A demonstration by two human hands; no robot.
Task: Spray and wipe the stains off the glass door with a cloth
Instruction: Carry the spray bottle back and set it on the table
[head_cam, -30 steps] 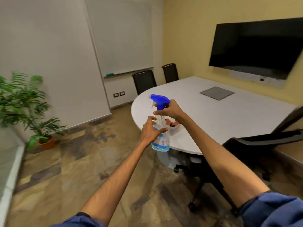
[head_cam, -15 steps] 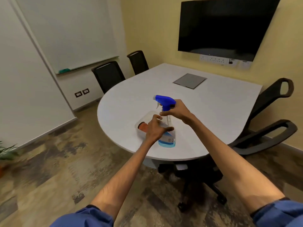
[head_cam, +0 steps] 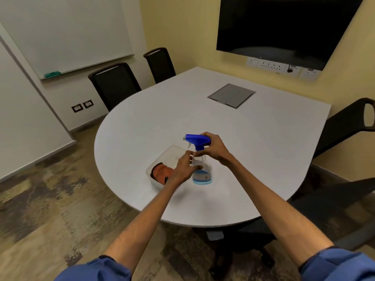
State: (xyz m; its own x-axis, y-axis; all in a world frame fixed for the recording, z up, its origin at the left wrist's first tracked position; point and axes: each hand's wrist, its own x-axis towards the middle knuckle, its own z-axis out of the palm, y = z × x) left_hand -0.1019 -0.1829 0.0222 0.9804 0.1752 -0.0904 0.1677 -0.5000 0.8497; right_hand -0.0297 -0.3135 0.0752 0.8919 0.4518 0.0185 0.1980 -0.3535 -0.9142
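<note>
A clear spray bottle (head_cam: 202,175) with a blue trigger head and a little blue liquid stands over the white table (head_cam: 253,151), near its front edge. My right hand (head_cam: 213,148) grips the bottle's neck just under the trigger head. My left hand (head_cam: 183,169) wraps around the bottle's body from the left. Just left of the bottle sits a clear plastic tub (head_cam: 162,159) holding an orange cloth (head_cam: 161,172), partly hidden by my left hand. No glass door is in view.
Two black chairs (head_cam: 115,84) stand at the table's far side, and another black chair (head_cam: 345,142) at its right. A dark screen (head_cam: 284,27) hangs on the yellow wall, a whiteboard (head_cam: 67,31) on the left wall. A grey panel (head_cam: 231,95) is set in the tabletop.
My view has swung right, away from the plant and toward the table. Both hands have carried the bottle down over the tabletop beside the tub.
</note>
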